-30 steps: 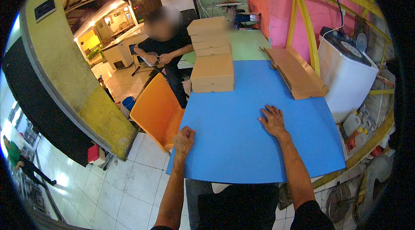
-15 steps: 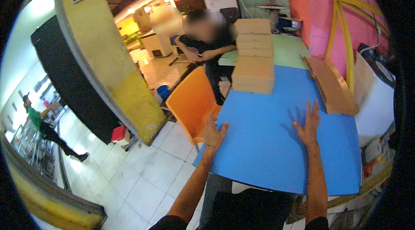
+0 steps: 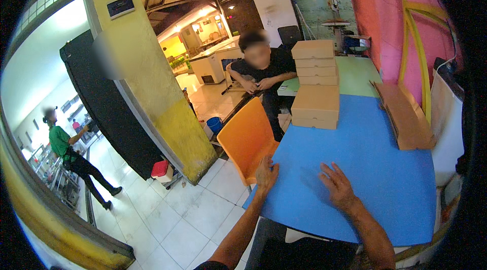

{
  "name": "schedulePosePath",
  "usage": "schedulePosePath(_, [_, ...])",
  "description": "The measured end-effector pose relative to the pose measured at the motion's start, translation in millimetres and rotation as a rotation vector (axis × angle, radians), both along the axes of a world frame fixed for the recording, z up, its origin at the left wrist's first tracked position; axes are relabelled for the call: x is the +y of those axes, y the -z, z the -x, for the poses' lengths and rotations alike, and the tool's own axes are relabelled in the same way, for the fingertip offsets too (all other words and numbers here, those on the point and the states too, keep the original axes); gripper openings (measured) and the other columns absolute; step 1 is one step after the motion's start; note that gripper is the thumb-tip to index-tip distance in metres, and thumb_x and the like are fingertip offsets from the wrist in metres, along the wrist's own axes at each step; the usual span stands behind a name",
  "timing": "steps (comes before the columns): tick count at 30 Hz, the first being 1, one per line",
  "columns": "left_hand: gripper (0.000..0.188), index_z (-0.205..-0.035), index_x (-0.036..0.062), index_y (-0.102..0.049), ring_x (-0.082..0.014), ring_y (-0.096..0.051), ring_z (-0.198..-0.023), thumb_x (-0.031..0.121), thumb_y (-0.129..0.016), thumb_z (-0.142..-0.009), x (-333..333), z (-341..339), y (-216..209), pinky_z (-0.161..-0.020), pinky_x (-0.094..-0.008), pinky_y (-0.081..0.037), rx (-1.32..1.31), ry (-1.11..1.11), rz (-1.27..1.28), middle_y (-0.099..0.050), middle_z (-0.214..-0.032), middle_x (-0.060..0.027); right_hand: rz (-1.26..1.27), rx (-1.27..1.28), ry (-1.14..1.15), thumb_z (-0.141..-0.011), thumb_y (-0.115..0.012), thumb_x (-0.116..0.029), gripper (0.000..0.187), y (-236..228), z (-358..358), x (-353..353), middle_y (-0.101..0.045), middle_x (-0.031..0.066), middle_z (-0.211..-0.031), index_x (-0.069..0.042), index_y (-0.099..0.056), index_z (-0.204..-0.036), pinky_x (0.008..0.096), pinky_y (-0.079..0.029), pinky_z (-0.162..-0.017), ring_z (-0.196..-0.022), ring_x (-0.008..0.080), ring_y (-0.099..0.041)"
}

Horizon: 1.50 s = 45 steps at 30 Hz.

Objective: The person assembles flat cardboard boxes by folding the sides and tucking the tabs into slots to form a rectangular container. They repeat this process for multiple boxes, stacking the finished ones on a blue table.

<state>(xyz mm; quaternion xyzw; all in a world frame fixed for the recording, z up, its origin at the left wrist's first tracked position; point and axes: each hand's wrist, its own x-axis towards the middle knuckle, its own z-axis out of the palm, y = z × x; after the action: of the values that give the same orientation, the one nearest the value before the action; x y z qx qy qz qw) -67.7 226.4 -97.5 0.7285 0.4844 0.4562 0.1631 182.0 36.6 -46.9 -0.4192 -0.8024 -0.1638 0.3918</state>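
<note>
Both of my hands are over a blue tabletop point(image 3: 385, 184), with nothing in either one. My left hand point(image 3: 266, 174) is at the table's left edge, close to an orange chair point(image 3: 245, 135); its fingers point up and the thumb stands apart. Farther right, my right hand point(image 3: 337, 187) leans inward above the blue surface with its fingers spread. Whether either hand touches the table I cannot tell. Beyond them, a closed brown cardboard box point(image 3: 315, 108) sits on the table, and a stack of smaller cardboard boxes point(image 3: 314, 64) rises behind it.
Folded flat cardboard point(image 3: 406, 118) lies along the table's right side. A person in black point(image 3: 276, 64) leans on the green table point(image 3: 357, 72) at the far left. A yellow pillar point(image 3: 167, 113), a red-lidded container point(image 3: 162, 172) and a person in green point(image 3: 61, 140) are to the left.
My right hand has moved left and tilted inward, closer to my left hand. The left hand stays upright by the table's left edge. The whole view has shifted somewhat.
</note>
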Motion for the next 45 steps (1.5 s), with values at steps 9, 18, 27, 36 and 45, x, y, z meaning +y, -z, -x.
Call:
schedulePosePath(9, [0.015, -0.091, 0.0103, -0.071, -0.0293, -0.066, -0.074, 0.023, -0.065, -0.086, 17.2, 1.3, 21.0, -0.068, -0.0418, -0.052, 0.193, -0.007, -0.201, -0.069, -0.086, -0.0125, 0.404, 0.066, 0.717, -0.09, -0.061, -0.027, 0.042, 28.5, -71.3, 11.0, -0.044, 0.0213, -0.144, -0.008, -0.058, -0.128, 0.0568, -0.025, -0.113, -0.136, 0.0415, -0.037])
schedulePosePath(18, [0.019, -0.089, 0.0085, -0.072, -0.0314, -0.065, -0.07, 0.026, -0.066, -0.086, 23.0, 1.4, 16.6, -0.065, -0.0429, -0.05, 0.147, 0.03, -0.029, -0.068, -0.078, -0.0138, 0.33, 0.514, 0.773, -0.091, -0.061, -0.034, 0.036, 9.1, -179.8, 17.4, -0.069, 0.0204, -0.102, -0.002, -0.068, -0.107, 0.0507, -0.051, -0.083, -0.096, 0.0426, -0.065])
schedulePosePath(27, [0.018, -0.082, 0.0076, -0.07, -0.0306, -0.066, -0.072, 0.026, -0.069, -0.082, 23.5, -11.9, 11.5, -0.066, -0.0438, -0.05, 0.065, 0.049, 0.034, -0.068, -0.079, -0.0128, 0.331, 0.287, 1.165, -0.093, -0.054, -0.038, 0.039, 4.1, -363.1, 26.1, -0.067, 0.0248, -0.096, -0.002, -0.068, -0.098, 0.0515, -0.051, -0.078, -0.089, 0.0449, -0.063])
schedulePosePath(36, [0.018, -0.079, 0.0058, -0.068, -0.0307, -0.062, -0.068, 0.023, -0.071, -0.078, 10.2, -15.4, -8.4, -0.063, -0.0449, -0.048, 0.132, -0.038, -0.003, -0.064, -0.073, -0.0114, 0.271, 0.357, 0.984, -0.091, -0.06, -0.034, 0.037, 37.3, -404.9, 60.8, -0.07, 0.0194, -0.09, 0.0, -0.071, -0.099, 0.0451, -0.053, -0.08, -0.081, 0.0358, -0.066])
schedulePosePath(45, [0.017, -0.074, 0.0068, -0.067, -0.0286, -0.062, -0.066, 0.023, -0.072, -0.078, 9.9, -16.3, -5.4, -0.062, -0.0433, -0.047, 0.02, 0.027, 0.043, -0.066, -0.073, -0.009, 0.167, -0.375, 0.695, -0.084, -0.07, -0.021, 0.023, 37.4, -434.6, 68.9, -0.07, 0.0136, -0.081, -0.002, -0.073, -0.095, 0.0386, -0.053, -0.067, -0.071, 0.0258, -0.065])
